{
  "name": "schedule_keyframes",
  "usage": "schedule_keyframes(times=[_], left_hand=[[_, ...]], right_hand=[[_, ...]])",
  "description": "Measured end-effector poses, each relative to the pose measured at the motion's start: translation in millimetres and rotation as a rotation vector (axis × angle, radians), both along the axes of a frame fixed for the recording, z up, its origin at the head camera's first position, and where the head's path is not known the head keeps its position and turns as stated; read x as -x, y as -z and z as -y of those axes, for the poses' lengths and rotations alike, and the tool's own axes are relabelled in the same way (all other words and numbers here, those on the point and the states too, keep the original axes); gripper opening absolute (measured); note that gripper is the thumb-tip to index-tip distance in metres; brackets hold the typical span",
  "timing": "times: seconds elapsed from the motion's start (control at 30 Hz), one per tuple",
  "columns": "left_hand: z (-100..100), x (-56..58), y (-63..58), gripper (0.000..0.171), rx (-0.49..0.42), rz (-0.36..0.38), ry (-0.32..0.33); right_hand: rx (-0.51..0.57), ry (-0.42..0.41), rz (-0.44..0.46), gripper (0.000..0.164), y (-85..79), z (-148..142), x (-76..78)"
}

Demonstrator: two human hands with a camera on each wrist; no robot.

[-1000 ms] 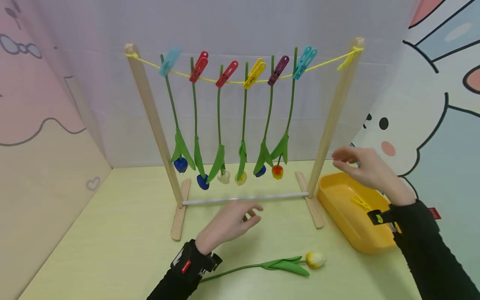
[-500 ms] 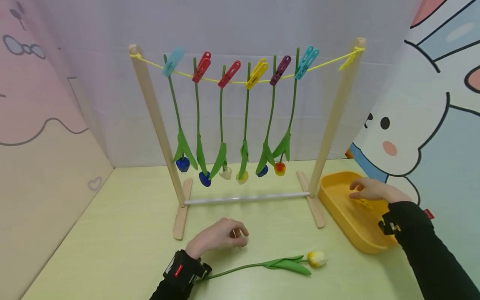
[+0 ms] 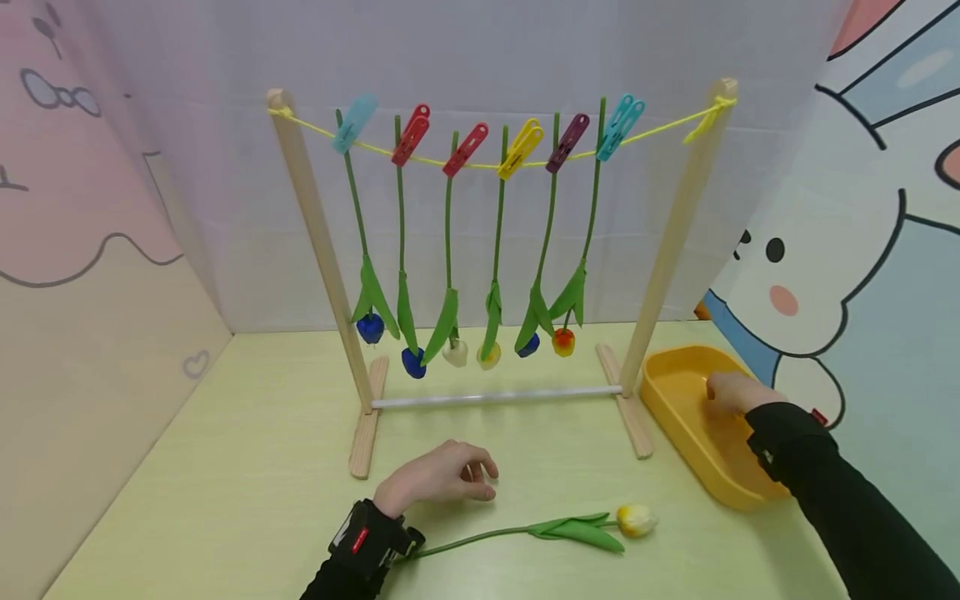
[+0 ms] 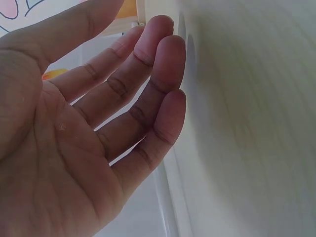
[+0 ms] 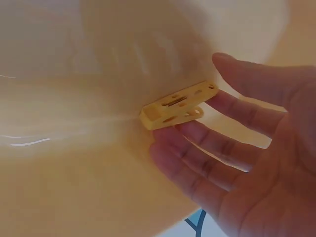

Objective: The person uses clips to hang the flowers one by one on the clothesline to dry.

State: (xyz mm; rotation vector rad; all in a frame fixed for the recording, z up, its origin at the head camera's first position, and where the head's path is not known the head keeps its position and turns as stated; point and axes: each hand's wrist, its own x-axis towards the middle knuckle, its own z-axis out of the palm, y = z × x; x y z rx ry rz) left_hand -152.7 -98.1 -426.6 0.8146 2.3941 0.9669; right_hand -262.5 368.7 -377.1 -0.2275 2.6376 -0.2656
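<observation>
My right hand is down inside the yellow tray. In the right wrist view its fingertips touch a yellow clothespin from below, while the thumb stays apart from it. My left hand holds nothing and hovers low over the table, fingers loosely bent, the palm showing in the left wrist view. Right of that hand an artificial tulip with a yellow-white bloom lies on the table, its stem end reaching toward the left wrist.
Behind stands a wooden frame with a yellow string. Several tulips hang upside down from it by coloured clothespins. A white rod joins the frame's feet. Printed cloth walls enclose the table's back and sides.
My right hand has moved right and down into the tray, to the yellow clothespin. My left hand has dropped slightly, to the left and nearer me, then stayed still.
</observation>
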Motion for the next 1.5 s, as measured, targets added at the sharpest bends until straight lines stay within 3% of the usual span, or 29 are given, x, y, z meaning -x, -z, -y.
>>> schedule_keyframes(times=[0.23,0.4,0.57,0.77,0.93,1.03,1.27,1.5], left_hand=[[-0.1,0.7,3.2,0.02,0.003,0.015,-0.003],[0.0,0.7,4.1,0.021,0.002,0.02,0.001],[-1.0,-0.5,2.2,0.021,0.011,0.022,0.0],[-1.2,0.0,0.9,0.019,0.029,0.032,-0.007],[-0.4,0.8,1.0,0.018,0.031,0.037,-0.005],[-0.3,0.6,0.8,0.017,0.033,0.037,-0.001],[-3.2,-1.0,-3.0,0.009,0.037,0.087,0.028],[-7.0,-6.6,-5.3,0.01,0.042,0.136,0.031]], right_hand=[[-0.064,-0.044,-0.113,0.017,7.6,-0.2,-2.1],[-0.005,0.026,-0.17,0.027,4.2,1.5,-3.8],[0.104,0.05,-0.316,0.037,-14.8,11.4,-12.5],[0.278,0.08,-0.561,0.046,-32.3,38.7,-39.6],[0.446,0.105,-0.721,0.032,-36.9,68.8,-63.6],[0.53,0.125,-0.716,0.027,-36.3,84.4,-72.2],[0.572,0.176,-0.587,0.045,-24.3,107.2,-76.1],[0.634,0.171,-0.591,0.042,-7.8,111.4,-75.2]])
